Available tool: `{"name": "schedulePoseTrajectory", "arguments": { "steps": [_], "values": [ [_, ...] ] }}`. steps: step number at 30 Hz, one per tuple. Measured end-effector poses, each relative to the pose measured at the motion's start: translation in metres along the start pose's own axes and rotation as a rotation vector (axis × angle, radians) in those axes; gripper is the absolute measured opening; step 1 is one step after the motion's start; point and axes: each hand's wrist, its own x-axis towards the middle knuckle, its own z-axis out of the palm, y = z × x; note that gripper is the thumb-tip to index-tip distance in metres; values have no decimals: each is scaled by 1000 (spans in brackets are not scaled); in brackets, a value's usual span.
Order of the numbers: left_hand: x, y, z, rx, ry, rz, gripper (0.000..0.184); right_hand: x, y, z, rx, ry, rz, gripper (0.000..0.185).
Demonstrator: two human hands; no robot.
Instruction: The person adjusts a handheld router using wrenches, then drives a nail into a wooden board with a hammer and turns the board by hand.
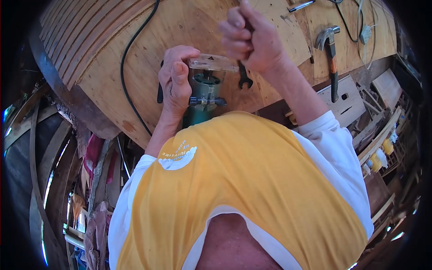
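My left hand (176, 81) grips the edge of a clear plastic base plate (213, 62) on a green trim router (204, 94). The router points base-away from my body, its lower end hidden behind my yellow shirt. A dark clamp knob (220, 101) sticks out from its side. Raised to the right of the base plate is my right hand (252, 38), its fingers curled closed; anything inside them is hidden. Beside that hand an open-end wrench (245, 80) shows its jaw, with its upper part behind the hand and plate. A dark tool (160, 90) shows partly behind my left hand.
A plywood bench (105, 85) lies under the work, with curved grooved strips (90, 31) at upper left. A black cable (123, 72) runs across it. A claw hammer (332, 63), a pen (301, 6) and a socket with cords (366, 33) lie right. Wood scraps (373, 112) crowd the right side.
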Motion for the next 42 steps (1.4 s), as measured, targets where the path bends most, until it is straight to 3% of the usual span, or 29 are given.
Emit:
{"name": "schedulePoseTrajectory", "arguments": {
  "steps": [4, 5, 8, 16, 19, 26, 29, 32, 34, 36, 38, 39, 42],
  "values": [
    [4, -2, 0, -5, 20, 11, 57, 3, -43, -2, 51, -64, -327, 46],
    [3, -2, 0, -5, 18, 11, 57, 5, -17, -9, 158, -73, -203, 44],
    [-1, -4, -1, -14, 29, 10, 56, -9, 20, 9, -24, 89, -93, 43],
    [-2, -6, -2, -31, 32, 10, 54, -6, -32, 2, -185, 36, -388, 39],
    [-3, -7, -3, -81, 48, -41, 53, -22, -12, -3, -712, 425, -446, 36],
    [3, 3, -5, -184, 48, -147, 43, -62, 33, -46, -1332, 428, -724, 30],
    [-1, 10, -8, -240, 88, -256, 47, -82, 39, -49, -1571, 471, -676, 27],
    [-8, 30, -9, -175, 77, -303, 58, -89, 43, -57, -1432, 399, -661, 24],
    [-11, 34, -10, -149, 1, -411, 67, -80, 11, -69, -652, 60, -415, 27],
    [-8, 41, -6, -78, -40, -472, 68, -72, -8, -61, -193, -66, -343, 31],
    [-1, 49, -3, -52, -64, -495, 67, -47, -14, -24, -56, -12, -462, 39],
    [2, 53, -4, -36, -74, -508, 67, -39, -15, -19, -36, -100, -464, 38],
    [10, 54, -10, -226, -86, -606, 65, -35, 16, -9, -796, 356, -581, 37]
  ]
}}
